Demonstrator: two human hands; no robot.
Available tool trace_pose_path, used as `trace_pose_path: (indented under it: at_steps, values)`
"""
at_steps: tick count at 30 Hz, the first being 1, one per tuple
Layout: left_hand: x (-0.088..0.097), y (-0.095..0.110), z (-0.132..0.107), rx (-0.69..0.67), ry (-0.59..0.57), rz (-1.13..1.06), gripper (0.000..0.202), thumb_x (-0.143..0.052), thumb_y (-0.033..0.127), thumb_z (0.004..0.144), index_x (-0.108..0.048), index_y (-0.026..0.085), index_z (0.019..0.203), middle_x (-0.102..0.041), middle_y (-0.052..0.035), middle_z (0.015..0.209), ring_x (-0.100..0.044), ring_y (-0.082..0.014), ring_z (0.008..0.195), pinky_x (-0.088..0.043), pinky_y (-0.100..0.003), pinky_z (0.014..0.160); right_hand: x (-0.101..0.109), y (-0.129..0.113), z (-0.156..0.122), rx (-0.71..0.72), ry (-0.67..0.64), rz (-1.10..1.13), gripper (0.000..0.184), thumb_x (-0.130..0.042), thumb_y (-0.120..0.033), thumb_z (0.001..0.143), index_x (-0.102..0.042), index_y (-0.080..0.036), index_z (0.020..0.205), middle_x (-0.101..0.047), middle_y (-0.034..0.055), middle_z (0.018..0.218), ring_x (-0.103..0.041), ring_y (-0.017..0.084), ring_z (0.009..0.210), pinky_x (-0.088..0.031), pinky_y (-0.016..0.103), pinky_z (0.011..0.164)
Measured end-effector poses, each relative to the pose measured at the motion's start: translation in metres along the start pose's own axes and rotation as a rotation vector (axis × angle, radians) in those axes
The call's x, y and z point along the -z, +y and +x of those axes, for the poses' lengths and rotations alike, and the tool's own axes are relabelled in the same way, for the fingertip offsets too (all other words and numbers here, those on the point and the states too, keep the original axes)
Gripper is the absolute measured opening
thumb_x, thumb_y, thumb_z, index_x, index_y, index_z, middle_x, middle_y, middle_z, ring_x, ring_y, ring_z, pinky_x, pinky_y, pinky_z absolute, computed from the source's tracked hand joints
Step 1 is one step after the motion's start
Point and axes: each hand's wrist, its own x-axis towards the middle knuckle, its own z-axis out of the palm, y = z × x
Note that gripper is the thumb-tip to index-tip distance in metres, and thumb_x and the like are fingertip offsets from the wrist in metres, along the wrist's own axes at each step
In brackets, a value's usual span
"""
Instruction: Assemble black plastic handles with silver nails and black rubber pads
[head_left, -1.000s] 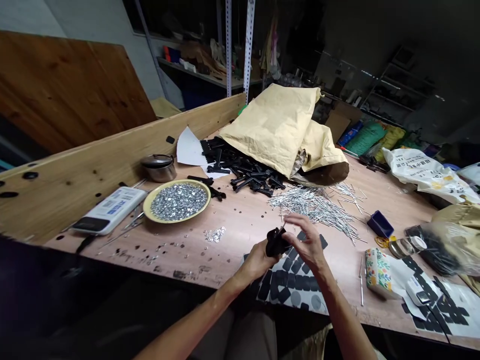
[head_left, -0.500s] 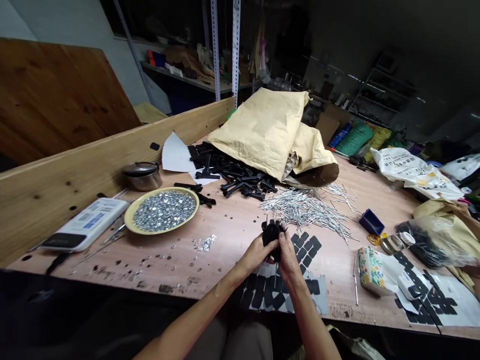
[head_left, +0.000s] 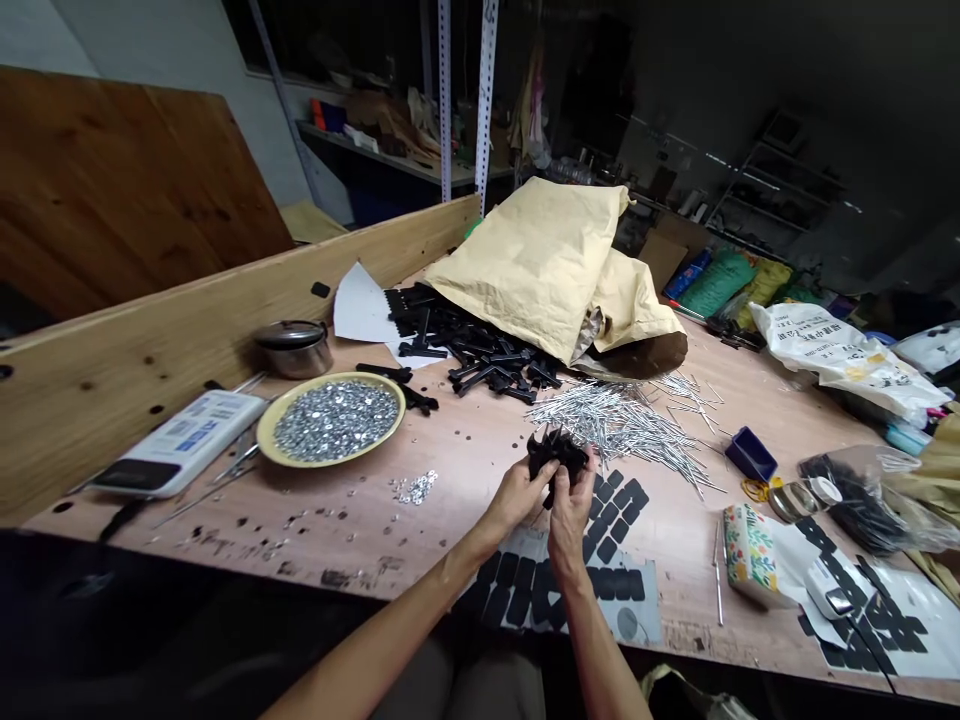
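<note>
Both my hands meet over the middle of the wooden table (head_left: 465,440). My left hand (head_left: 516,497) and my right hand (head_left: 571,505) are closed together round a bunch of black plastic pieces (head_left: 556,452) whose ends fan out above my fingers. Under my hands lies a grey sheet with black adhesive pads (head_left: 592,580). A spread of thin metal pins (head_left: 622,420) lies just beyond my hands. Farther back a heap of black plastic parts (head_left: 480,355) spills from a tan paper sack (head_left: 540,260).
A yellow dish of small silver washers (head_left: 331,420) sits to the left, with a metal pot (head_left: 292,347), a white device (head_left: 180,443) and a few loose washers (head_left: 414,488). On the right are a blue box (head_left: 750,455), a floral tin (head_left: 750,555) and plastic bags (head_left: 840,355).
My right hand came back from beside the pins and closed onto the black bunch with my left. The bunch's ends now fan out above my fingers.
</note>
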Motion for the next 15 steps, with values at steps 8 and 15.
trace_pose_path:
  at_steps: [8, 15]
  values:
    - [0.004, 0.003, -0.01, 0.038, -0.012, -0.028, 0.04, -0.057, 0.047, 0.071, -0.067, 0.013, 0.089, -0.072, -0.009, 0.087, -0.063, -0.0265, 0.093, -0.048, -0.033, 0.079, -0.004, -0.007, -0.008, -0.039, -0.045, -0.01, 0.054, -0.052, -0.045, 0.081, -0.043, -0.021, 0.127, -0.056, 0.0095, 0.123, -0.051, 0.019, 0.116, -0.037, 0.036, 0.102]
    - [-0.005, 0.002, -0.015, 0.048, 0.07, -0.03, 0.037, -0.059, 0.042, 0.07, -0.065, 0.013, 0.093, -0.069, -0.0148, 0.1, -0.057, -0.0304, 0.108, -0.043, -0.037, 0.091, -0.01, 0.006, -0.007, -0.091, -0.036, -0.019, 0.056, -0.05, -0.049, 0.079, -0.044, -0.017, 0.125, -0.06, 0.011, 0.114, -0.059, 0.02, 0.101, -0.046, 0.034, 0.089]
